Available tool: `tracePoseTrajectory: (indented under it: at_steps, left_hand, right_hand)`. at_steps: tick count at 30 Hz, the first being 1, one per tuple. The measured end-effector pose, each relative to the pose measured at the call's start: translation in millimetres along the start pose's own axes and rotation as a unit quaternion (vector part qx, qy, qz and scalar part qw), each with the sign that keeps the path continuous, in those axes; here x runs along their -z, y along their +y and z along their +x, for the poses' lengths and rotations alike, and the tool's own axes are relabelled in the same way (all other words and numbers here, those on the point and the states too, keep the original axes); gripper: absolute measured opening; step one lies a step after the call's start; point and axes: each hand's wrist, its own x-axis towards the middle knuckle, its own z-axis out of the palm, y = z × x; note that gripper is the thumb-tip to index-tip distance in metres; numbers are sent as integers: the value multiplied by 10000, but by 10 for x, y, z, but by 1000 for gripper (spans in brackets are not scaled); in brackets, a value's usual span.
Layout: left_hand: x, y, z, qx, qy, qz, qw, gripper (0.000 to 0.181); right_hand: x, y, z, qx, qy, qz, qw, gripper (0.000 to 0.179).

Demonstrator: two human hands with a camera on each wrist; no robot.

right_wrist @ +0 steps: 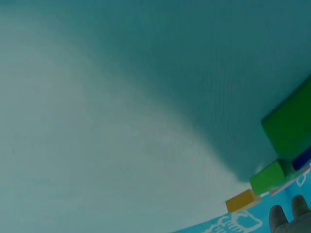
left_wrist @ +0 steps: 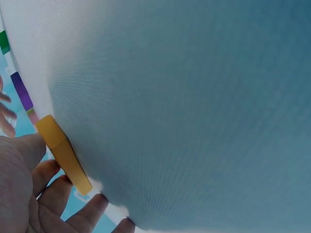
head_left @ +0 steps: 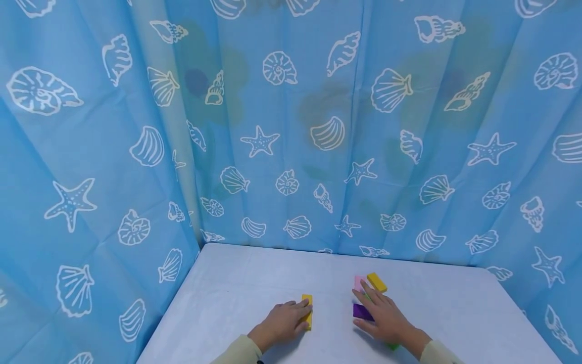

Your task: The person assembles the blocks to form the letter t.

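Note:
My left hand (head_left: 285, 321) rests its fingers and thumb on a yellow block (left_wrist: 70, 162). In the left wrist view the thumb and two fingertips touch that block, while the outer fingers reach past it. To the right, my right hand (head_left: 386, 317) spreads over a cluster of blocks. A purple block (head_left: 362, 312) shows between its thumb and fingers. One green block (right_wrist: 291, 121) sits beneath the palm, and a brighter green block (right_wrist: 268, 177) is partly hidden under the fingers. Beyond the fingertips lie a pink block (head_left: 358, 283) and another yellow block (head_left: 377, 282).
Both hands work over a white-covered table (head_left: 236, 283). Blue curtains (head_left: 291, 151) printed with white shells and starfish rise behind it and along its sides. A gap of bare tabletop separates the left yellow block from the cluster.

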Motion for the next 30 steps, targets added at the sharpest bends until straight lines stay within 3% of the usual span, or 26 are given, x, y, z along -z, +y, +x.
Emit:
tracePoseTrajectory:
  at_steps: [12,21,30]
  left_hand:
    - [-6,24,-34,30,34,19,10000,47]
    - [-6,66,-59,44,81,83,9999,47]
    - [1,85,-72,116,67,-14,9999,48]
  right_hand:
    - [-39,-25,-9,-345,418,696,9961,26]
    - [-3,19,82,-406,82,758,9963,30]
    - [-39,-96,177,-433,-4,910,9949,31]
